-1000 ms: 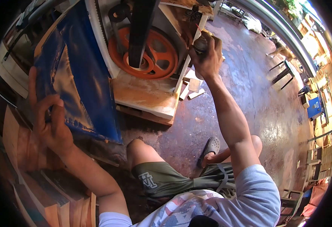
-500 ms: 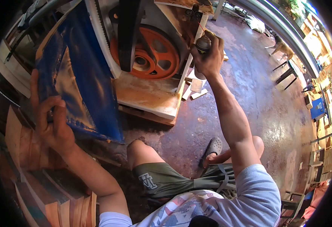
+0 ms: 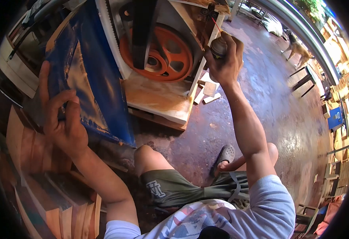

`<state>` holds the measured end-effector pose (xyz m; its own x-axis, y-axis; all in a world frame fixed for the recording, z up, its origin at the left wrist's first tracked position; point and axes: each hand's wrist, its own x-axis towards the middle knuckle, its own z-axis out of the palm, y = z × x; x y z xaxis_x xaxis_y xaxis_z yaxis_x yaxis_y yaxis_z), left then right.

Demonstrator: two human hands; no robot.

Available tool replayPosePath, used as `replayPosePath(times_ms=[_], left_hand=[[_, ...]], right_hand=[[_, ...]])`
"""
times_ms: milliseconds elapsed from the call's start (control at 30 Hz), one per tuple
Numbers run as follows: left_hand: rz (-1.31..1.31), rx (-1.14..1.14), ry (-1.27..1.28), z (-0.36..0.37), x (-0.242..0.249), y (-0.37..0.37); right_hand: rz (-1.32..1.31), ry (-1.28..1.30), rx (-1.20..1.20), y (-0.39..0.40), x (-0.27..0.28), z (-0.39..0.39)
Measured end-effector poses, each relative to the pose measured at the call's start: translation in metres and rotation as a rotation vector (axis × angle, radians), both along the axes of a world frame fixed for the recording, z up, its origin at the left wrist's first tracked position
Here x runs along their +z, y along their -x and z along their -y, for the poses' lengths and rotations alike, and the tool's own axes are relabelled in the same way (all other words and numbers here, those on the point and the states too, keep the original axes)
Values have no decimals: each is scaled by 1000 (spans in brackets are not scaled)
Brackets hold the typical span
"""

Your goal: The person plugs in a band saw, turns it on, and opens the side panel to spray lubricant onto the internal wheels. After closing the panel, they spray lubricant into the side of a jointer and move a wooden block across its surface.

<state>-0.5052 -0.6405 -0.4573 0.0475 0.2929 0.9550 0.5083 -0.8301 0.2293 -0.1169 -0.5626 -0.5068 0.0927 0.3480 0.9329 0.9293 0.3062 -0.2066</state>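
My right hand [image 3: 227,55] is wrapped around a dark spray can [image 3: 219,47]. A thin red straw [image 3: 216,24] points from its top toward the upper right edge of the machine's housing. Inside the open machine cabinet sits a spoked orange wheel [image 3: 178,53], partly hidden by a black upright part [image 3: 142,36]. On the left, my left hand [image 3: 65,119] grips the outer edge of a blue door [image 3: 103,79], one finger stretched up along it. The door's inner face has a worn tan patch. Dust coats the cabinet's white ledge [image 3: 158,95].
Wooden pieces [image 3: 63,207] stand at the lower left, close to my left forearm. Small wood offcuts [image 3: 209,89] lie on the floor [image 3: 262,107] beside the machine. Farther right are a dog [image 3: 298,51], a small dark stool [image 3: 305,77] and a blue box [image 3: 335,118].
The machine and door sit slightly farther right in view. My right hand with the spray can has shifted a little right, and the left hand keeps its hold on the door.
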Motion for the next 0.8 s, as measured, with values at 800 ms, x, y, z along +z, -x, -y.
replayPosePath(times_ms=[800], left_hand=[[-27, 58, 13, 6, 6, -9]], right_hand=[[-28, 159, -61, 1, 26, -13]])
